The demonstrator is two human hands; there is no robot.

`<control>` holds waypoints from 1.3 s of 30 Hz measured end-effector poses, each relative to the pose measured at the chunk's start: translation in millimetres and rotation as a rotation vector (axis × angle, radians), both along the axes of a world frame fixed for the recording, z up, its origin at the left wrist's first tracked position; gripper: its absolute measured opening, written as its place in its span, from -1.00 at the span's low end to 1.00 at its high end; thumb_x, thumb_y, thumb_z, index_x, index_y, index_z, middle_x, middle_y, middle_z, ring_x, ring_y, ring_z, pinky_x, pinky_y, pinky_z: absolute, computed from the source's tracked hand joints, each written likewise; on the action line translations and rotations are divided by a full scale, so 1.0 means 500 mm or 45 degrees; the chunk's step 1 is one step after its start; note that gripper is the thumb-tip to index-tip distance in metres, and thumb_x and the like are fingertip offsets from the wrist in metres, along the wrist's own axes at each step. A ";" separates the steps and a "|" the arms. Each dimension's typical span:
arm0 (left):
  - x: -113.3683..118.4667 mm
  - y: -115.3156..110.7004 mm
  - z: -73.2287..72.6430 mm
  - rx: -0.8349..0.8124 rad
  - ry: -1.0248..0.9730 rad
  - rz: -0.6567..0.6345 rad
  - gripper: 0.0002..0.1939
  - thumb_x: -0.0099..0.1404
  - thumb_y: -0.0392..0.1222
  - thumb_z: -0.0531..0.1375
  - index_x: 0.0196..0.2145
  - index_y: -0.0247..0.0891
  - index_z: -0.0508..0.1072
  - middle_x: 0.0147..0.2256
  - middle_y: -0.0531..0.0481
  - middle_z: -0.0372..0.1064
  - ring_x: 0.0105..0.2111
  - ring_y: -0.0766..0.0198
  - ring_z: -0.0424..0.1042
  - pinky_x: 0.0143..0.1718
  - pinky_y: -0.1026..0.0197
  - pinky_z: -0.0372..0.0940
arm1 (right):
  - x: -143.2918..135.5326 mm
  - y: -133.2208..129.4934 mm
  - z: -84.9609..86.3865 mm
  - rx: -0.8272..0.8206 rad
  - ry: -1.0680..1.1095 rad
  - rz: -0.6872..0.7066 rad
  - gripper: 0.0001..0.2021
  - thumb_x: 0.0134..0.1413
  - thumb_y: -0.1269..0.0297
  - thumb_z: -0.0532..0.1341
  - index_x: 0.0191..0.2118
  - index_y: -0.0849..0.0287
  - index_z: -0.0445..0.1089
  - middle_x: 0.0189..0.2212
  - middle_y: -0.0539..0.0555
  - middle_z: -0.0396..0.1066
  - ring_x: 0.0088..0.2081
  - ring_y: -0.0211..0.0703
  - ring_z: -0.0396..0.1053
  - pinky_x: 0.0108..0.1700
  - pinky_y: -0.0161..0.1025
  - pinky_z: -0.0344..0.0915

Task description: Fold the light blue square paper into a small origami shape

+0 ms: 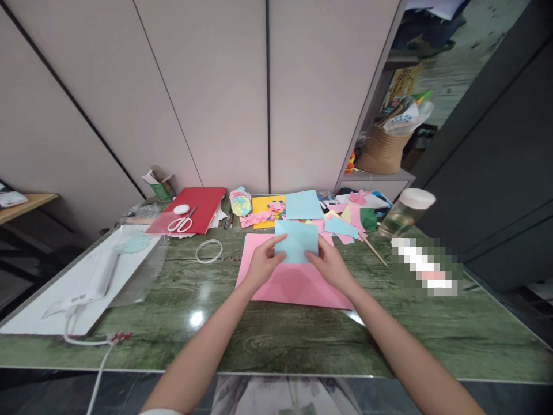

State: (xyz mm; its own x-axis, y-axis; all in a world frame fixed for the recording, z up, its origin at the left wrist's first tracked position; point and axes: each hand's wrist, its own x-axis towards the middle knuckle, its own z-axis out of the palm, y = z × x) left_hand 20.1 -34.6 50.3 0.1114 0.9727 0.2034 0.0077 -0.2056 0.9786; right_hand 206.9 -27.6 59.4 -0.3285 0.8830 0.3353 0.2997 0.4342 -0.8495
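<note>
A light blue paper rectangle (296, 242) is held up between both hands, above a large pink sheet (298, 285) on the green table. Its left edge is in my left hand (264, 262), with the thumb on the near face and the fingers partly behind. At the right edge my right hand (330, 265) grips it the same way, its thumb low on the paper. Just behind lie another light blue sheet (303, 205), a yellow sheet (261, 205) and small pink folded pieces (256, 218). Several paper scraps (341, 227) lie to the right.
White-handled scissors (180, 223) rest on a red folder (201, 202) at the back left. A white ring (209, 251) lies left of the pink sheet. A wooden stick (375, 252) and a clear bottle (404, 216) are right; a white power strip (93, 282) is left.
</note>
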 end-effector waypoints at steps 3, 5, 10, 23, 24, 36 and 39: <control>0.007 -0.001 -0.004 -0.128 -0.263 -0.059 -0.68 0.07 -0.05 0.17 -0.20 -0.21 0.39 -0.34 0.00 0.35 -0.45 0.35 0.29 -0.46 0.32 0.18 | -0.006 -0.010 -0.009 0.233 -0.302 0.028 -0.47 -0.04 0.50 -0.05 0.09 -0.03 0.10 0.05 0.03 0.16 0.06 -0.10 0.13 0.04 -0.08 0.11; 0.008 0.001 -0.010 -0.219 -0.440 -0.092 -0.70 0.11 0.04 0.11 -0.27 -0.21 0.34 -0.36 0.02 0.34 -0.48 0.36 0.32 -0.46 0.31 0.20 | -0.008 -0.016 -0.011 0.285 -0.460 0.130 -0.41 -0.08 0.53 -0.04 0.11 -0.06 0.07 0.15 0.01 -0.02 0.14 -0.10 -0.01 0.10 -0.05 0.02; 0.007 0.012 -0.028 -0.246 -0.385 0.003 -0.59 -0.03 -0.06 0.26 -0.26 -0.18 0.21 -0.46 0.07 0.36 -0.53 0.35 0.35 -0.54 0.33 0.20 | -0.013 -0.024 -0.004 0.128 -0.476 0.305 -0.41 -0.15 0.44 0.11 0.10 -0.02 0.09 0.16 0.09 -0.10 0.12 -0.04 -0.01 0.08 -0.06 0.04; 0.017 0.011 -0.039 -0.364 -0.279 -0.054 -0.72 -0.05 -0.04 0.24 -0.48 -0.31 0.35 -0.55 0.08 0.25 -0.58 0.40 0.21 -0.56 0.34 0.11 | -0.033 0.008 -0.043 -0.321 0.095 0.095 -0.81 -0.03 0.15 0.11 -0.46 0.18 0.26 -0.55 -0.05 0.19 -0.48 -0.30 0.14 -0.43 -0.32 0.11; 0.017 0.011 -0.039 -0.397 -0.285 -0.089 -0.71 -0.06 -0.04 0.25 -0.46 -0.31 0.35 -0.54 0.08 0.26 -0.57 0.39 0.22 -0.56 0.34 0.10 | -0.032 0.007 -0.044 -0.310 0.062 0.094 -0.80 -0.03 0.15 0.11 -0.48 0.19 0.26 -0.55 -0.04 0.20 -0.48 -0.29 0.14 -0.43 -0.32 0.10; -0.023 0.041 -0.043 -0.452 -0.369 0.126 -0.71 -0.14 -0.08 0.29 -0.62 -0.32 0.29 -0.69 0.16 0.10 -0.68 0.47 0.09 -0.62 0.36 0.02 | -0.028 0.002 -0.032 -0.358 0.046 0.168 -0.80 -0.09 0.17 0.16 -0.54 0.20 0.28 -0.60 -0.06 0.22 -0.52 -0.31 0.14 -0.46 -0.33 0.07; -0.050 0.060 -0.039 -0.475 -0.415 0.179 -0.72 -0.10 -0.07 0.27 -0.60 -0.34 0.32 -0.67 0.13 0.15 -0.69 0.47 0.12 -0.63 0.37 0.03 | -0.024 0.002 -0.025 -0.413 0.090 0.205 -0.81 -0.11 0.18 0.18 -0.55 0.20 0.29 -0.60 -0.05 0.24 -0.51 -0.29 0.19 -0.42 -0.31 0.13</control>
